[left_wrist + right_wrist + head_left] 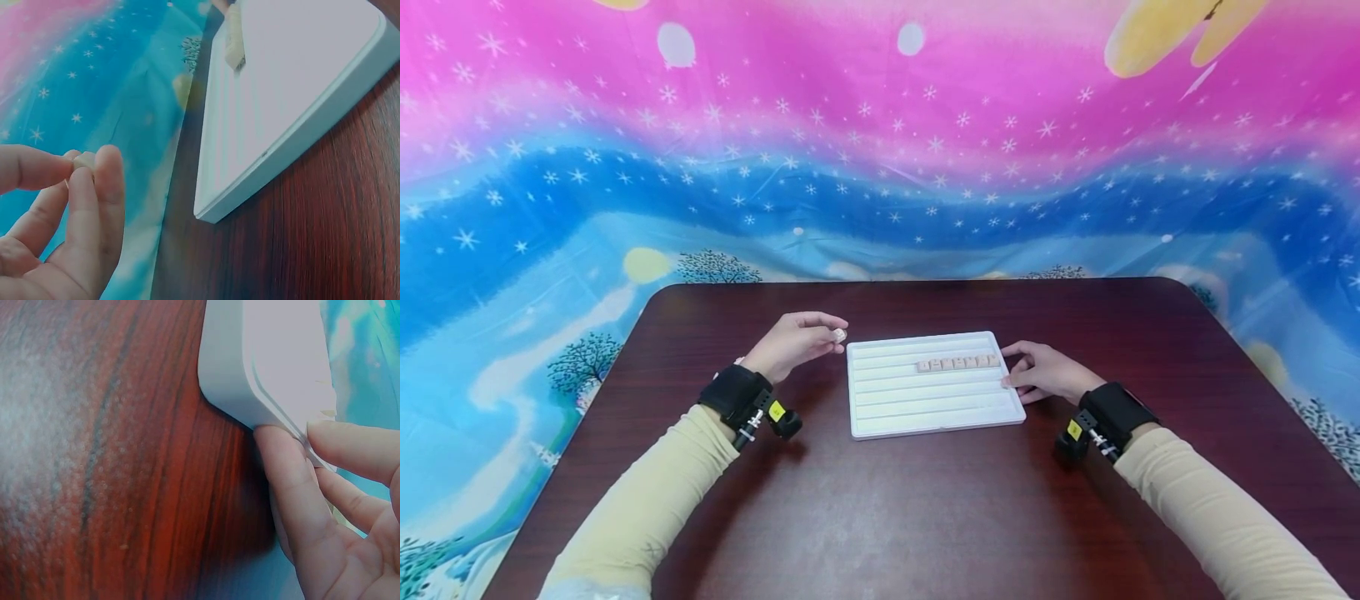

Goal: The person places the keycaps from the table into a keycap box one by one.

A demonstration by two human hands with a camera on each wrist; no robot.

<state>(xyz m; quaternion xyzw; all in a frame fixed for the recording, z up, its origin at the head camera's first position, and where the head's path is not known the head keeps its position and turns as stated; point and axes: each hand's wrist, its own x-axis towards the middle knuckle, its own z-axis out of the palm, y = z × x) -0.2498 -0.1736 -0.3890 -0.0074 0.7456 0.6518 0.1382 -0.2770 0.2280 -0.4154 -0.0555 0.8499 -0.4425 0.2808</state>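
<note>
Pale sleeves [647, 492] are seen nearest the head camera, brought in from the lower left and lower right. A black strap [736, 393] is worn at each wrist, and a small camera [785, 421] with a yellow label is mounted on each strap.

Left hand [793, 346]: a small pale block [839, 335] is pinched in the fingertips. It's held just beside the far left corner of the board [925, 408], above the worktop [865, 517]. A gap between block and board is shown in the left wrist view. Most of the block is covered by the fingers there, so its faces can't be read.

Right hand [1045, 371]: the board is gripped by its right edge. In the right wrist view one fingertip is laid over the rim and another is set against the side wall. Whether that edge is lifted at all can't be told.

Board is white and is crossed lengthwise by parallel ridges. A row of blocks [958, 363] is seated in its far half, run along the ridges from around mid-board to near the right edge, set side by side. Dark marks are carried on them, too small to be read.

Worktop is dark red-brown, wood-grained, glossy. It's backed by a cloth [880, 108] printed in pink and blue with white snowflakes and small trees.
</note>
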